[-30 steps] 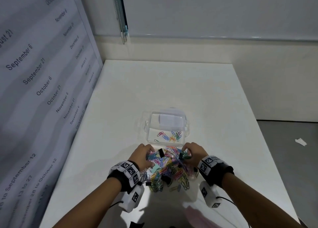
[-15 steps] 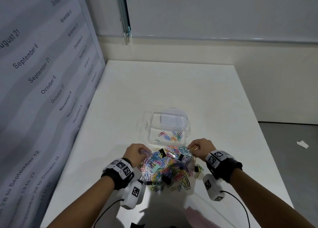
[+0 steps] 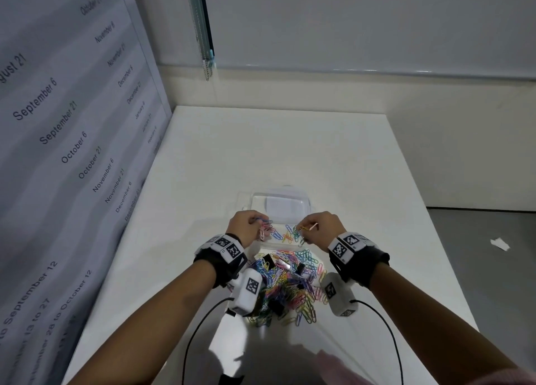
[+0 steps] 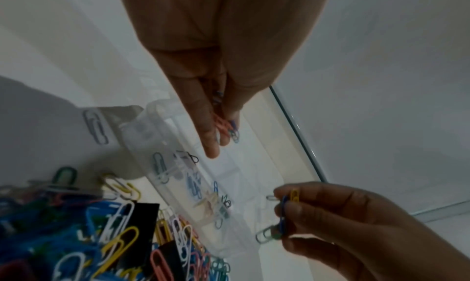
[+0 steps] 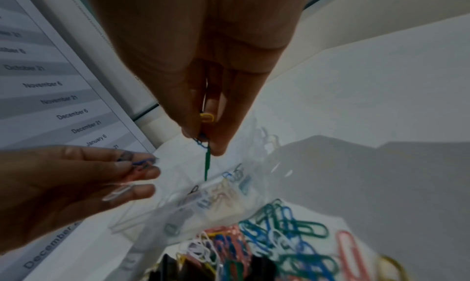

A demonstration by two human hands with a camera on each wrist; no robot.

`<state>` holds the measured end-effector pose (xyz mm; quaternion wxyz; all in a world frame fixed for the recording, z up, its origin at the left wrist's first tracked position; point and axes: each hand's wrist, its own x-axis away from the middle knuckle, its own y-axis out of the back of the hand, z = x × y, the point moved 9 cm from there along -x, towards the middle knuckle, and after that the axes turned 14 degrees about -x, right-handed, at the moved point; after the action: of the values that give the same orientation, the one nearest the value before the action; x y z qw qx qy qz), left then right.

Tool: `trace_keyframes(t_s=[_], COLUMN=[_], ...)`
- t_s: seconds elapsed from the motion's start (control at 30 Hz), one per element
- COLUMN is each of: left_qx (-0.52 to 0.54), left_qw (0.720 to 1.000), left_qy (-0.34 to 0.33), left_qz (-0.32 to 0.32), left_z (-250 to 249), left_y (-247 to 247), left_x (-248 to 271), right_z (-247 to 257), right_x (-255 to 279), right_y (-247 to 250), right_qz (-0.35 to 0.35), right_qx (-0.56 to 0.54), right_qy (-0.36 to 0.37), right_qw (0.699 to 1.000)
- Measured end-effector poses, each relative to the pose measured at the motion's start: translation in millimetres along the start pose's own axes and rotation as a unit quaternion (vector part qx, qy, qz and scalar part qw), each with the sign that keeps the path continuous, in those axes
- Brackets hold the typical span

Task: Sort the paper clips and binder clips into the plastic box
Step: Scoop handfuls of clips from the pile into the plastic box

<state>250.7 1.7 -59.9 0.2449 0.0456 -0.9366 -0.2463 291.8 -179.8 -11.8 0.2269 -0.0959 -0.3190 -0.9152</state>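
A clear plastic box (image 3: pixel 255 201) sits mid-table with several coloured paper clips (image 3: pixel 285 235) in its near part. Just in front of it lies a heap of coloured paper clips (image 3: pixel 290 286) mixed with black binder clips (image 3: pixel 268 260). My left hand (image 3: pixel 259 226) hovers over the box's left side and pinches a few red, blue and green paper clips (image 4: pixel 226 125). Over the right side, my right hand (image 3: pixel 304 229) pinches yellow, blue and green paper clips (image 5: pixel 207 158). The box (image 4: pixel 175 160) is below both hands.
A wall panel printed with dates (image 3: pixel 72 129) runs along the table's left side. The white table (image 3: pixel 275 146) ends at its right edge (image 3: pixel 406 181), with grey floor and a paper scrap (image 3: pixel 499 244) beyond. Black cables (image 3: pixel 200 326) trail from my wrists.
Both hands have risen from the heap and moved forward over the box, each carrying a pinch of paper clips.
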Motion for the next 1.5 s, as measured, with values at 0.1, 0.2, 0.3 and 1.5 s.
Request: trace_keyframes(t_s=[0.1,0.2,0.3,1.5], left_qx=[-0.012,-0.002,-0.017,-0.097], left_qw=[0.999,0.998,0.999,0.992], left_qy=[0.024,0.031,0.005,0.042], left_qz=[0.028,0.052,0.05,0.067], left_z=[2,2,-1,77], left_y=[-8,-11,-2,-13], left_x=[0,4,15,43], right_z=[15,20,17,-66], right_x=[-6,-10,-12,24], right_y=[-5,-9,-16,-26], right_qz=[-0.004,-0.008,0.006,0.047], right_qx=[-0.007,-0.007,0.007,0.069], right_qy=[0.014,0.018,0.02,-0.049], right_qw=[1.0,1.0,1.0,0.995])
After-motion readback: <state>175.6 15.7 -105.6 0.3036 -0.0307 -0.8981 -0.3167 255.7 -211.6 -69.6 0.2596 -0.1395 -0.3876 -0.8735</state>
